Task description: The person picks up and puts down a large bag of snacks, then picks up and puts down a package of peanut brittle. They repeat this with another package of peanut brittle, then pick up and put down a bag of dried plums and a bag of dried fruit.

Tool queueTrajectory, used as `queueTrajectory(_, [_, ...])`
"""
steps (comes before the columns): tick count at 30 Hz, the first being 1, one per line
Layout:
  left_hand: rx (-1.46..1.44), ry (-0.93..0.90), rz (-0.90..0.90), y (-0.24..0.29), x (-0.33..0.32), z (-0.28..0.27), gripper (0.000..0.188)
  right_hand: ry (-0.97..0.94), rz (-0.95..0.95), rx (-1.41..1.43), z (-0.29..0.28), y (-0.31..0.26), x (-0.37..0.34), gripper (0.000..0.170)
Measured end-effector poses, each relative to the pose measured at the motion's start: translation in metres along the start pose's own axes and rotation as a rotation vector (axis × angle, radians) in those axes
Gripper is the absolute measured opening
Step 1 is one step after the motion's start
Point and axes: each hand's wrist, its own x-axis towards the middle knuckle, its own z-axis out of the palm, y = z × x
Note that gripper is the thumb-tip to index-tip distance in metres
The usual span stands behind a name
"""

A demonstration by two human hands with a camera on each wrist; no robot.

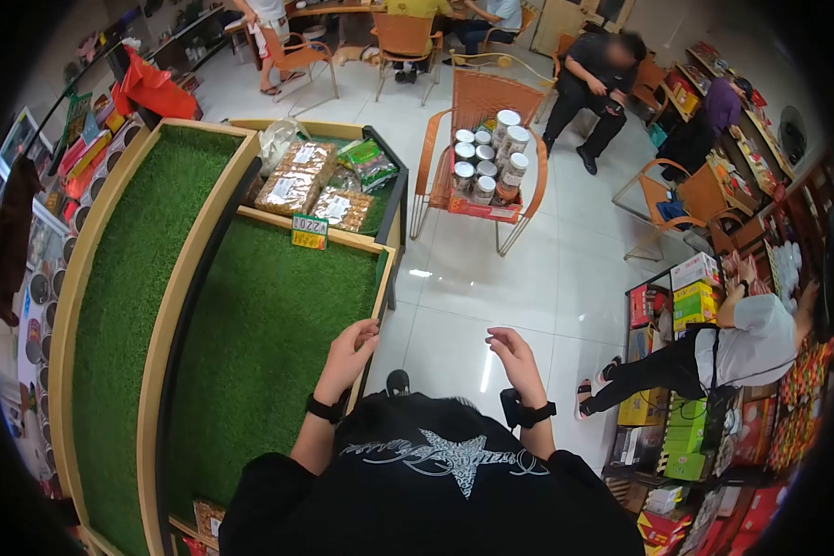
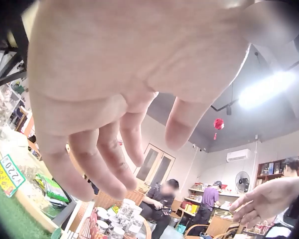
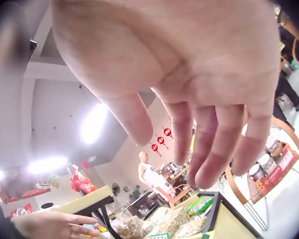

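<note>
Both hands are raised in front of the body, apart from each other and holding nothing. The left hand (image 1: 346, 357) is over the right edge of the green-lined wooden display stand (image 1: 259, 306); its fingers bend loosely in the left wrist view. Over the tiled floor is the right hand (image 1: 517, 364), its fingers hanging relaxed in the right wrist view. Packaged goods (image 1: 296, 178) lie in the stand's far compartment, behind a price sign (image 1: 309, 232). Beyond the hands, a wicker chair (image 1: 493, 97) bears several cans (image 1: 485, 167) in a red box (image 1: 484, 209).
At the right, a person in a light shirt (image 1: 760, 338) bends by shelves of boxed goods (image 1: 686, 426). Someone in black (image 1: 595, 88) sits behind the wicker chair. Farther back are more people, chairs and a dog (image 1: 354, 56). A red bag (image 1: 157, 88) is at upper left.
</note>
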Motion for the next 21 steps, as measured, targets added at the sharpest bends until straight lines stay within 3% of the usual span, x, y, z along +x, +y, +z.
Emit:
queueTrajectory(8, [-0.014,0.126,-0.077,-0.007,0.025,-0.017,0.029,-0.194,0.100,-0.069,0.024,0.004,0.061,0.022])
queueTrajectory(15, [-0.016,0.231,-0.108,-0.013,0.078,-0.010,0.031,-0.311,0.054,-0.028,0.025,-0.004,0.161,0.021])
queueTrajectory(21, [-0.026,0.368,-0.084,0.017,0.154,0.012,0.037,-0.457,-0.052,-0.184,0.003,-0.036,0.261,0.024])
